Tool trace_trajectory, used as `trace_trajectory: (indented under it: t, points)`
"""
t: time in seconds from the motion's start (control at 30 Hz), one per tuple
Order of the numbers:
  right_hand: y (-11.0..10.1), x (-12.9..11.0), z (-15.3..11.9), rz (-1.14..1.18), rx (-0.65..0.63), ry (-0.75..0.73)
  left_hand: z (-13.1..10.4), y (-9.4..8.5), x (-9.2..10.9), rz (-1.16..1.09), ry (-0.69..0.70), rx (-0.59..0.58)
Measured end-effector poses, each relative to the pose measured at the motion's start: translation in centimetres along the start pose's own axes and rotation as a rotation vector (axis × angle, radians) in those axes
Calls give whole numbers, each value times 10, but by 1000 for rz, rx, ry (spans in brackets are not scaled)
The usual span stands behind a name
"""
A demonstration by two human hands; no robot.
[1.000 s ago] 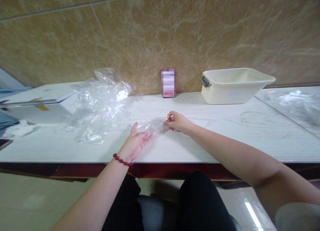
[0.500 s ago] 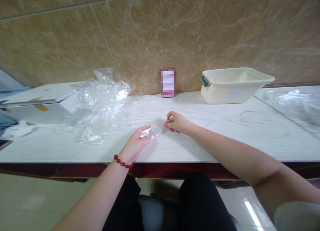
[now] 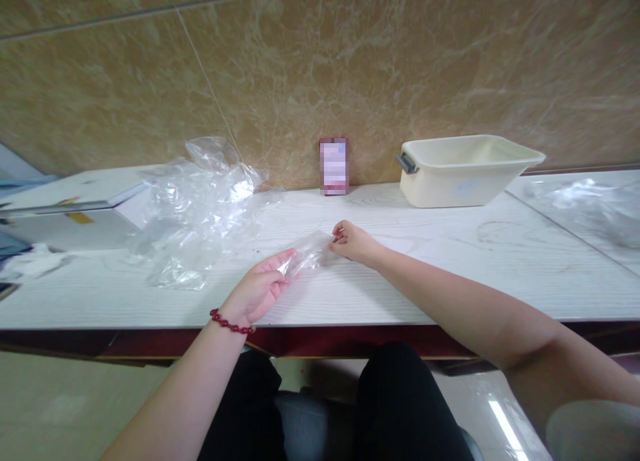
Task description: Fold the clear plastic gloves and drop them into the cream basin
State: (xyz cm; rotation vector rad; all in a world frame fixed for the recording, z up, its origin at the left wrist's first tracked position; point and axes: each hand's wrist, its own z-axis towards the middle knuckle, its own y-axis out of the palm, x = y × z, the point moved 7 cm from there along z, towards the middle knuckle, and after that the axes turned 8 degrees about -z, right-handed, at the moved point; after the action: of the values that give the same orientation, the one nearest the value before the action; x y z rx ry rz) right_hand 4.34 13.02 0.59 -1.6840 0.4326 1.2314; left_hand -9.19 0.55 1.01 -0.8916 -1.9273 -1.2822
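A clear plastic bag (image 3: 311, 253) is stretched between my two hands, just above the white wood-grain table (image 3: 380, 294). My left hand (image 3: 264, 281), with a red bead bracelet at the wrist, grips the bag's left end between thumb and fingers. At the other end, my right hand (image 3: 353, 241) pinches the bag's edge with curled fingertips. Left of my hands lies a heap of crumpled clear plastic bags (image 3: 200, 214), spread against a white box.
The white box (image 3: 65, 228) stands at the left. A phone (image 3: 334, 168) with a blurred screen leans on the marbled wall. Behind and right of my hands sits a cream bin (image 3: 445, 186) with a grey handle. More clear plastic (image 3: 595, 204) lies at the far right.
My left hand has moved a little to the left, drawing the plastic bag out longer. The right hand has hardly moved and still pinches the other end.
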Motion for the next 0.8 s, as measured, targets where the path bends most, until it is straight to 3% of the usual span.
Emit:
trace_trajectory:
  t: [0.1, 0.2, 0.3, 0.4, 0.5, 0.67, 0.8]
  points:
    - [2, -1, 1, 277, 16, 46, -6, 5, 8, -66, 23, -73]
    - [11, -10, -3, 605, -125, 85, -10, 8, 12, -118, 10, -116]
    - [17, -18, -11, 755, -289, 141, -9, 8, 9, -88, -6, -112]
    - [20, -18, -17, 732, -367, 207, -2, 2, 4, -24, 20, -53]
    - [21, -16, -20, 621, -367, 219, 2, -2, 1, 43, 48, -13]
    - [19, -16, -21, 442, -322, 114, -2, 3, 5, 114, 66, -60]
    - [18, -19, -20, 452, -322, 50, -6, 7, 9, 54, 67, -124]
